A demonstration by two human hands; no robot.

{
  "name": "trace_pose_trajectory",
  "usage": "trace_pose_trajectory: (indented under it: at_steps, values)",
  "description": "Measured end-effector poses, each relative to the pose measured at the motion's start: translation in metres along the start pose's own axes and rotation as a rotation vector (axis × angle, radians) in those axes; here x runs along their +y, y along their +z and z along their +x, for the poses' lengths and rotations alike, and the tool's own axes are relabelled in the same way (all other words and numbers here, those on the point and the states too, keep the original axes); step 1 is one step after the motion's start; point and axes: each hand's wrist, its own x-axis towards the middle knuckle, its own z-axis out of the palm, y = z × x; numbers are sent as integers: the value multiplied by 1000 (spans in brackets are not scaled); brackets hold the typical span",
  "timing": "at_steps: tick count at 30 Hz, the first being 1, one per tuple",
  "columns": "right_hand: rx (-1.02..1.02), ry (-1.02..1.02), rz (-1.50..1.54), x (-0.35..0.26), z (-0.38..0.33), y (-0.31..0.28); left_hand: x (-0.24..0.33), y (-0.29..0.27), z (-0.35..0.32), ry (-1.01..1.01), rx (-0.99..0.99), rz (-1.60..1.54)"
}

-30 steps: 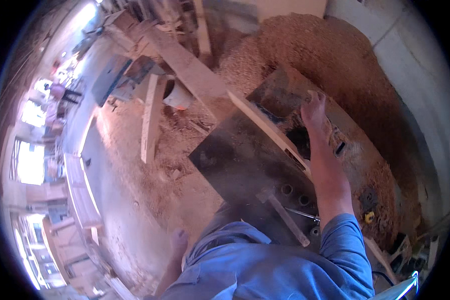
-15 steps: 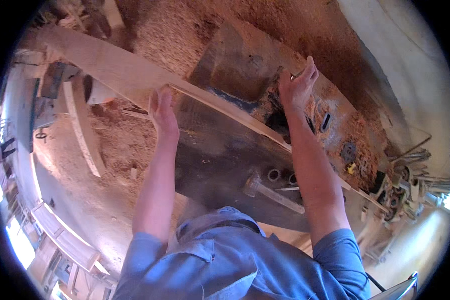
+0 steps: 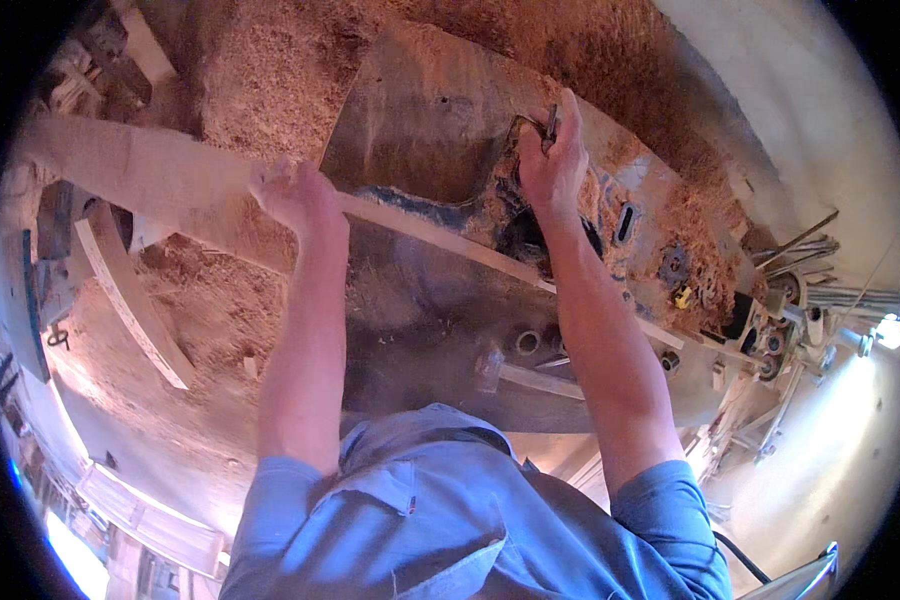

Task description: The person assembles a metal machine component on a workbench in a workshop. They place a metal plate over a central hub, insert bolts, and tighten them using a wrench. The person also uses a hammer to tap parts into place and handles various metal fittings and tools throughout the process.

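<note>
A long pale wooden board [image 3: 160, 170] slants across the machine from the upper left, its narrow edge passing beneath my right forearm. My left hand [image 3: 303, 200] is on this board with the wrist bent and the fingers curled over it; the hand hides part of the wood. On the far side of the board, my right hand [image 3: 555, 165] is over the dark metal machine table [image 3: 410, 130], beside a dark opening. A small dark metal piece [image 3: 551, 124] shows between its thumb and fingers, partly hidden by the hand.
Wood shavings [image 3: 270, 90] lie heaped around the machine. A curved wooden piece [image 3: 135, 300] is at the left. Nearer to me, a mallet-like tool [image 3: 535, 380] lies beside a round metal ring [image 3: 528, 342]. Metal rods and machine parts [image 3: 790, 285] crowd the right.
The view has shifted, so the machine appears farther left. My left hand has turned from upright beside the board's edge to bent over the board. My right hand remains near the dark opening.
</note>
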Motion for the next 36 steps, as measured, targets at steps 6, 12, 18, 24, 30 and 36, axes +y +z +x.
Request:
trace_pose_trajectory:
  at_steps: [6,12,18,24,30,36]
  values:
    - [8,44,-55,-5,4,-1,-28,-11,25,278,-75,194]
    - [-168,159,-78,-13,1,-14,-17,-32,16,155,-54,297]
    - [-128,-322,-167,-22,6,-3,-10,11,24,69,27,11]
    - [-288,-560,-403,-44,25,-32,1,14,16,185,32,467]
    - [-321,-449,-251,-42,25,-25,-22,5,39,131,121,221]
    - [-489,-607,-303,-39,21,-31,15,20,7,214,113,597]
